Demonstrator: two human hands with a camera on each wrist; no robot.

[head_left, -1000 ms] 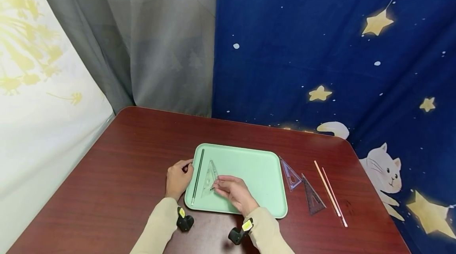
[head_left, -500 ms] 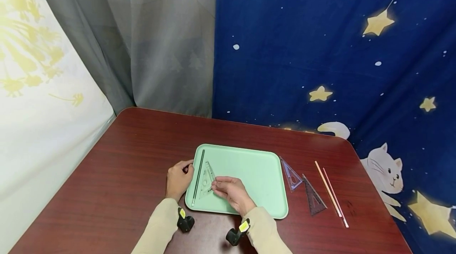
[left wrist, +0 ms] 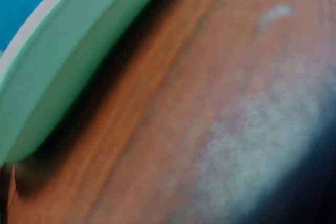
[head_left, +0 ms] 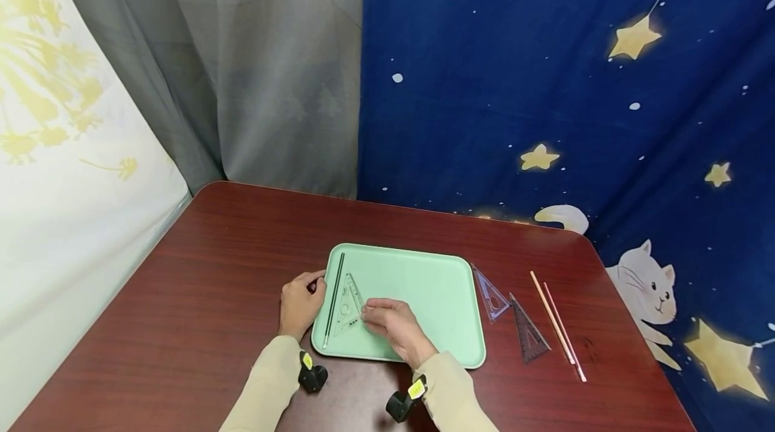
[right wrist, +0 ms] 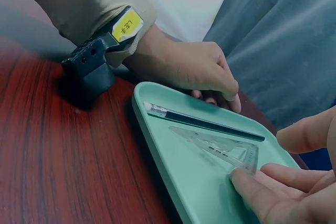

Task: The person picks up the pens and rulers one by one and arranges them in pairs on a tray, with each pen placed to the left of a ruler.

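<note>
A clear triangular set square (head_left: 348, 307) lies in the left part of a pale green tray (head_left: 424, 304). My right hand (head_left: 399, 330) pinches its right edge between the thumb and a fingertip; in the right wrist view the index finger (right wrist: 310, 132) stands apart above it. Left of the set square is a dark pencil (head_left: 334, 301) with a white eraser end, running along the tray's side. My left hand (head_left: 299, 303) grips the tray's left rim with curled fingers, partly hidden in the head view. The left wrist view shows only the tray's outer wall (left wrist: 79, 61) and tabletop.
Right of the tray lie a purple set square (head_left: 492, 296) and a dark grey set square (head_left: 529, 331). Farther right are two slim sticks, an orange one (head_left: 552, 316) and a pink one (head_left: 565, 332). All rest on a reddish-brown table (head_left: 242, 250) backed by curtains.
The clear set square has shifted left and turned flatter onto the tray, nearer the pencil, with my right hand following slightly. My left hand has stayed at the rim.
</note>
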